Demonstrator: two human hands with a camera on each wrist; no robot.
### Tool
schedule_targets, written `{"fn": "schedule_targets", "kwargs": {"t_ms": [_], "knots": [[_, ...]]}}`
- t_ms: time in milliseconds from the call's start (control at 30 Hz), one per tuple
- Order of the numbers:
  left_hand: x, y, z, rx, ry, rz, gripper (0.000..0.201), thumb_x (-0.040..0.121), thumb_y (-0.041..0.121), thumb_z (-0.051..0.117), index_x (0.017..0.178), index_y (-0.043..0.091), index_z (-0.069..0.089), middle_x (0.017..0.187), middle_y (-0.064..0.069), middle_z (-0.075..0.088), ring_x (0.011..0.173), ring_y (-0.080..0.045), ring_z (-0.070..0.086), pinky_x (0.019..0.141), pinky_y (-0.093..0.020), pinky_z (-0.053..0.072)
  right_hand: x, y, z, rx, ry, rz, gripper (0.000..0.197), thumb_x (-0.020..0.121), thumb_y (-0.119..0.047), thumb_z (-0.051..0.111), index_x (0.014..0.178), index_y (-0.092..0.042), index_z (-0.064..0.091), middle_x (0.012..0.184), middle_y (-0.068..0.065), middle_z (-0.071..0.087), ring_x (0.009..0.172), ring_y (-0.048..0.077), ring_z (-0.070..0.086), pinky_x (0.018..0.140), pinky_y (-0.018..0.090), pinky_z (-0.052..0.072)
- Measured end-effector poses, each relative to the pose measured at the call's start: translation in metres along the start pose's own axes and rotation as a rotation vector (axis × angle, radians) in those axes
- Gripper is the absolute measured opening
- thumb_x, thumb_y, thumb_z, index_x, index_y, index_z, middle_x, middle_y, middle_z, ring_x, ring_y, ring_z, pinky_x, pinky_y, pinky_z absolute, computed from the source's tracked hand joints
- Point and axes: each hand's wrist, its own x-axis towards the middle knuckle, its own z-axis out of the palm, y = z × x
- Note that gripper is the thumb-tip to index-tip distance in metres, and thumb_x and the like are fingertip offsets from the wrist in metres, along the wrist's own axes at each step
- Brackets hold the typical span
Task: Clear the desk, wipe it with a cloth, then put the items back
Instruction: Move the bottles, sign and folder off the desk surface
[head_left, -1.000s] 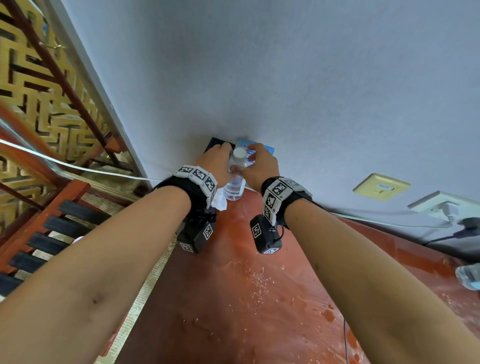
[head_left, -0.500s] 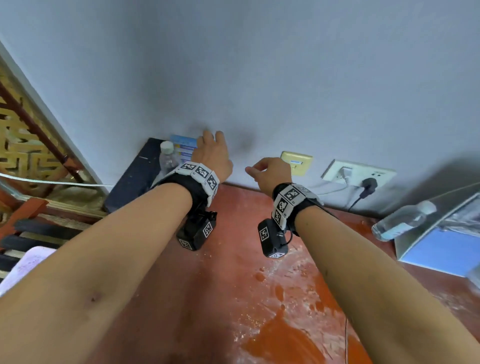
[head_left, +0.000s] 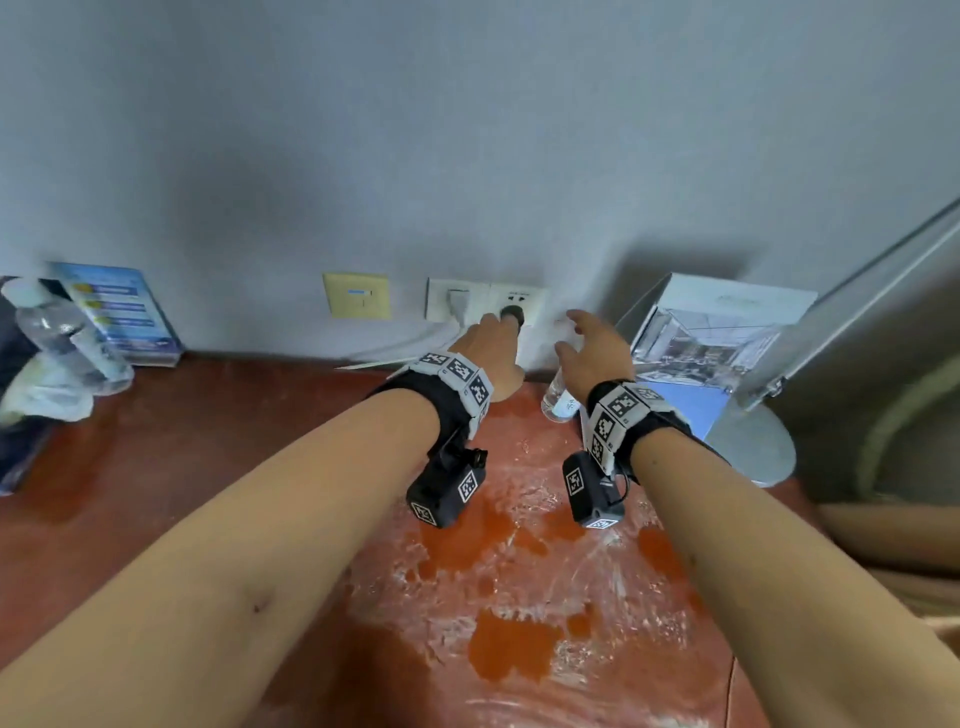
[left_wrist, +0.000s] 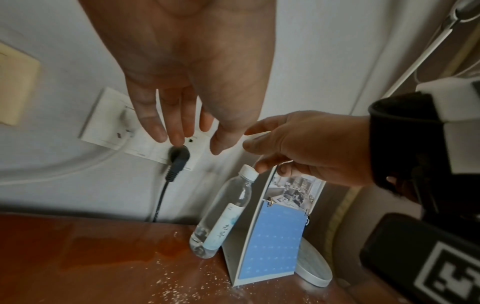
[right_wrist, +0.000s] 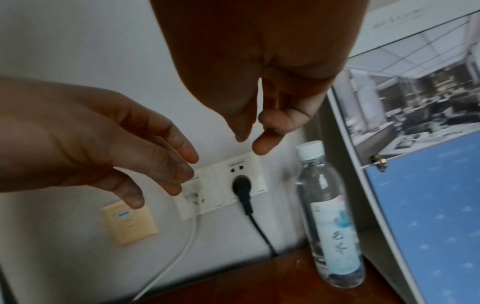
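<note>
Two clear water bottles stand on the red-brown desk (head_left: 218, 467). One bottle (head_left: 62, 343) is at the far left beside a blue booklet (head_left: 119, 312) and a white cloth (head_left: 47, 389). The other bottle (left_wrist: 223, 216) (right_wrist: 330, 216) stands at the back right, against a desk calendar (head_left: 717, 332) (left_wrist: 270, 236). My left hand (head_left: 498, 332) (left_wrist: 187, 142) hovers with straight fingers in front of the wall socket (right_wrist: 241, 185), holding nothing. Just above that bottle's white cap (left_wrist: 249, 170) is my right hand (head_left: 576, 338) (right_wrist: 246, 142), fingers loosely bent and empty.
A black plug (left_wrist: 178, 154) and a white cable (right_wrist: 176, 257) hang from the socket onto the desk's back edge. A round lamp base (head_left: 753, 447) stands right of the calendar. White powder and wet patches (head_left: 519, 597) cover the near desk surface. A beige wall plate (head_left: 358, 296) sits left of the socket.
Both hands let go of the left bottle and travelled right along the wall to the socket and second bottle. The view swung right with them.
</note>
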Motion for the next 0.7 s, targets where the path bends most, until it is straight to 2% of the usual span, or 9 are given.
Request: {"fn": "schedule_targets", "kwargs": {"t_ms": [67, 167, 300, 400, 467, 567, 700], "knots": [[0.012, 0.015, 0.009, 0.010, -0.026, 0.006, 0.043, 0.089, 0.018, 0.058, 0.127, 0.006, 0.043, 0.124, -0.014, 0.046, 0.106, -0.030, 0.054, 0.083, -0.036, 0.048, 0.009, 0.019, -0.007, -0.059, -0.036, 0.004, 0.056, 0.094, -0.017, 0.056, 0.147, -0.022, 0.037, 0.149, 0.007, 0.039, 0.129, 0.026, 0.047, 0.103, 0.034, 0.039], [0.027, 0.026, 0.019, 0.024, -0.062, -0.025, 0.041, 0.089, 0.014, 0.056, 0.128, 0.006, 0.043, 0.126, -0.013, 0.047, 0.105, -0.028, 0.055, 0.083, -0.036, 0.049, 0.020, 0.038, -0.006, -0.077, -0.119, -0.001, 0.060, 0.094, -0.014, 0.052, 0.150, -0.020, 0.030, 0.153, 0.006, 0.032, 0.134, 0.026, 0.042, 0.106, 0.034, 0.037], [0.040, 0.028, 0.031, 0.044, -0.088, -0.070, 0.041, 0.090, 0.014, 0.054, 0.129, 0.007, 0.042, 0.126, -0.013, 0.047, 0.104, -0.029, 0.056, 0.078, -0.034, 0.048, 0.032, 0.052, 0.004, -0.089, -0.151, -0.020, 0.061, 0.094, -0.014, 0.051, 0.151, -0.018, 0.029, 0.157, 0.005, 0.026, 0.140, 0.024, 0.034, 0.112, 0.034, 0.030], [0.046, 0.027, 0.041, 0.041, -0.117, -0.099, 0.038, 0.090, 0.015, 0.054, 0.125, 0.007, 0.043, 0.123, -0.013, 0.048, 0.102, -0.029, 0.056, 0.075, -0.032, 0.045, 0.038, 0.056, 0.011, -0.081, -0.157, -0.010, 0.058, 0.094, -0.012, 0.050, 0.149, -0.017, 0.031, 0.158, 0.005, 0.024, 0.140, 0.025, 0.034, 0.114, 0.038, 0.031], [0.048, 0.027, 0.045, 0.031, -0.125, -0.110, 0.037, 0.090, 0.014, 0.054, 0.124, 0.007, 0.043, 0.121, -0.013, 0.049, 0.100, -0.028, 0.056, 0.073, -0.031, 0.044, 0.038, 0.055, 0.013, -0.099, -0.171, -0.005, 0.056, 0.093, -0.008, 0.050, 0.146, -0.014, 0.034, 0.156, 0.006, 0.023, 0.134, 0.028, 0.041, 0.109, 0.042, 0.037], [0.048, 0.026, 0.049, 0.034, -0.127, -0.108, 0.033, 0.089, 0.012, 0.054, 0.120, 0.006, 0.045, 0.119, -0.013, 0.049, 0.098, -0.029, 0.056, 0.074, -0.033, 0.046, 0.034, 0.050, 0.014, -0.212, -0.209, -0.008, 0.055, 0.086, 0.002, 0.053, 0.138, -0.009, 0.039, 0.148, 0.013, 0.023, 0.111, 0.035, 0.056, 0.091, 0.040, 0.049], [0.042, 0.019, 0.045, 0.064, -0.125, -0.089, 0.031, 0.089, 0.014, 0.054, 0.117, 0.007, 0.045, 0.118, -0.014, 0.049, 0.098, -0.029, 0.055, 0.070, -0.031, 0.041, 0.026, 0.036, 0.014, -0.348, -0.199, 0.042, 0.041, 0.087, 0.006, 0.052, 0.127, 0.000, 0.041, 0.138, 0.021, 0.030, 0.100, 0.038, 0.060, 0.073, 0.035, 0.043]]}}
